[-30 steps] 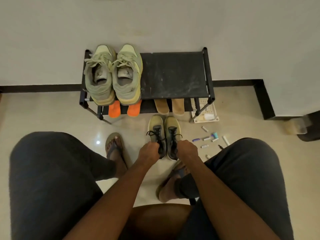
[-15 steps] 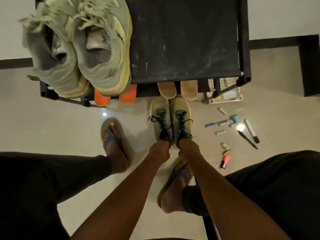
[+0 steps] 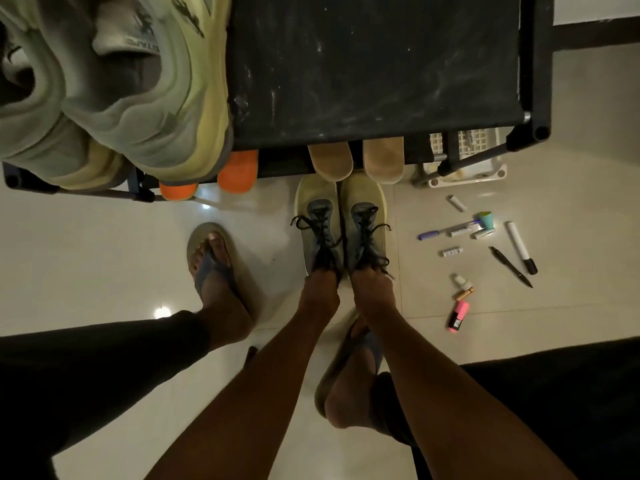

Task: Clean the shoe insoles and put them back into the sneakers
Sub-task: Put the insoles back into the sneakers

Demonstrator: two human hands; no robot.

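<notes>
Left hand: left hand (image 3: 318,294) reaches down at the middle of the view, its fingers curled onto the heel end of the left sneaker (image 3: 317,223), gripping it by the collar.
Right hand: right hand (image 3: 372,289) lies just beside the left one, at its 3 o'clock, fingers likewise curled round the heel end of the right sneaker (image 3: 367,223); how deep the fingertips go inside cannot be told.
Sneakers: pale yellow-green pair with dark laces, side by side and touching on the floor (image 3: 86,254), toes pointing to 12 o'clock, just under the front edge of the shoe rack (image 3: 374,64).
Tan insoles: two tan insoles (image 3: 356,161) stick out from the rack's lower shelf at 12 o'clock from the sneakers, tips just above the toes.
Orange insoles: two orange insoles (image 3: 221,176) stick out from the same shelf, at 10 o'clock from the hands.
Rack top: large grey-green shoes (image 3: 138,91) stand on the left part of the dusty black top.
Feet: sandalled left foot (image 3: 214,268) at 9 o'clock from the hands; right foot (image 3: 349,386) at 6 o'clock, between the forearms.
Small items: markers and pens (image 3: 485,247) lie scattered at 3 o'clock, a pink highlighter (image 3: 458,316) nearest; a white tray (image 3: 467,157) sits beneath the rack's right corner.
</notes>
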